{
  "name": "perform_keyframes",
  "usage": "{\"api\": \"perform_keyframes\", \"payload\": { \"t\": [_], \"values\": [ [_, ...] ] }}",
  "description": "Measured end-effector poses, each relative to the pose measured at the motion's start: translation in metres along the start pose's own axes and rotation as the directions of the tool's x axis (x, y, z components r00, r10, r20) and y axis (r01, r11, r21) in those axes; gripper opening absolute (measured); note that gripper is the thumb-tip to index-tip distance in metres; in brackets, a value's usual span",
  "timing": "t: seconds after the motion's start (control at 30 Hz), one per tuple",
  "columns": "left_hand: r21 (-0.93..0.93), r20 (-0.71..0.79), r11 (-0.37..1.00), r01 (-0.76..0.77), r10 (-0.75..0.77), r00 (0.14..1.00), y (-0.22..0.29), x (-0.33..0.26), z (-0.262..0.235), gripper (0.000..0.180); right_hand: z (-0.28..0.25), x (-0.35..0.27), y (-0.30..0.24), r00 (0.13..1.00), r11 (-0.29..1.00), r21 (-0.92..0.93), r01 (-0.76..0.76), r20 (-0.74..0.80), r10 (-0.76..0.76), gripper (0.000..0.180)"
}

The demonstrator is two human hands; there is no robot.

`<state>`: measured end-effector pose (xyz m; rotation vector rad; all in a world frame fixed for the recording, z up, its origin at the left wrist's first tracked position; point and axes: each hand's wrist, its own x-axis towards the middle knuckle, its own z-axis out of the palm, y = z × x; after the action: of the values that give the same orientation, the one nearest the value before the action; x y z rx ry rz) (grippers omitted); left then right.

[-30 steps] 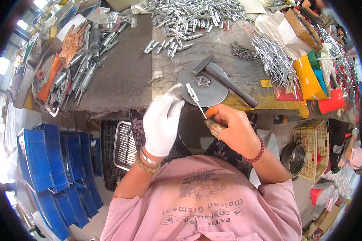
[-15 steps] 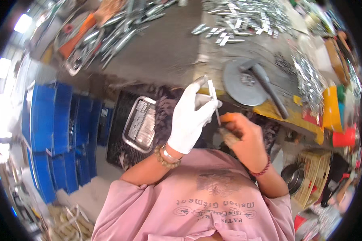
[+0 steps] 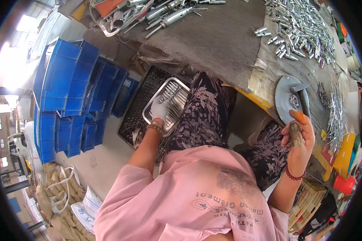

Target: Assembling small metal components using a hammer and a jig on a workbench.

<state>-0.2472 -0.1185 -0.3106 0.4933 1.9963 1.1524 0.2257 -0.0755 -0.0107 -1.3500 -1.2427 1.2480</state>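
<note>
My left hand [image 3: 159,109], in a white glove, reaches into a metal tray [image 3: 147,116] holding rows of slim silvery metal rods [image 3: 176,96]. Its fingertips are at the rods, but whether they grip one is hard to make out. My right hand [image 3: 301,132] is raised at the right beside a round grey plate [image 3: 282,96]. An orange cover sits on one finger and a greyish worn cover on the thumb. Those fingers are partly curled, thumb and forefinger apart, with nothing visible between them. A hammer [image 3: 303,98] lies over the plate.
The tray rests on a black plastic crate [image 3: 126,126] by my leg. Blue bins [image 3: 64,80] are stacked at the left. Across the workbench [image 3: 225,44] lie silvery tubes [image 3: 175,17] and a heap of small metal parts [image 3: 301,34]. A yellow crate [image 3: 309,201] stands at the lower right.
My left hand has gone from the bench edge, where it held a slim metal piece, left to the tray. My right hand has moved right, away from that piece. The view has shifted left.
</note>
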Motion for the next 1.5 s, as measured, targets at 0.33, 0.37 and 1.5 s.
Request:
{"api": "perform_keyframes", "payload": {
  "t": [0.33,0.37,1.5],
  "values": [
    [0.167,-0.188,0.981,-0.099,0.13,0.974,-0.022,0.028,0.028,0.055,0.003,0.0,0.004,0.999,0.999,-0.012,0.035,-0.012,-0.035,0.028],
    [0.167,-0.192,0.981,-0.099,0.13,0.973,-0.022,0.029,0.028,0.055,0.003,0.001,0.005,0.999,0.999,-0.01,0.035,-0.009,-0.036,0.028],
    [0.145,0.872,0.18,-0.973,0.442,0.212,0.415,-0.069,0.218,0.033,0.002,0.0,-0.001,0.979,0.993,0.015,0.12,0.162,-0.121,0.039]
  ]
}}
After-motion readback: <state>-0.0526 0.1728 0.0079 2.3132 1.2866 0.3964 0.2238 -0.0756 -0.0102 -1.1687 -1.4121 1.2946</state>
